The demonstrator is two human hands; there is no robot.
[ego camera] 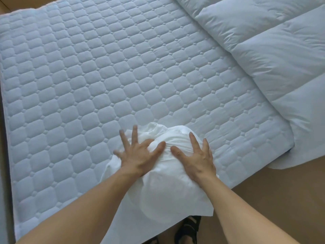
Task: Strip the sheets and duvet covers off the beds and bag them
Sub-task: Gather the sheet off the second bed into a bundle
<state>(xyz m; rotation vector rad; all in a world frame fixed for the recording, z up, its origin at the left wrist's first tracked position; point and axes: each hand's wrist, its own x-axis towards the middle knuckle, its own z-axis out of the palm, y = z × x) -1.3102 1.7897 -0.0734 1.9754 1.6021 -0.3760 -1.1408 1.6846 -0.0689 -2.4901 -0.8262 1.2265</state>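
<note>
A white bundle of bed linen (168, 187) lies bunched at the near edge of the bare quilted mattress (105, 76) and hangs a little over that edge. My left hand (139, 154) presses flat on the bundle's left top with fingers spread. My right hand (195, 155) presses on its right top, fingers straight and apart. The two thumbs nearly meet in the middle. A white duvet (263, 55) lies folded along the right side of the bed and droops over the right corner.
Brown floor (281, 191) shows at the lower right and a strip at the far left. My feet in black sandals (188, 229) stand against the bed's near edge under the bundle.
</note>
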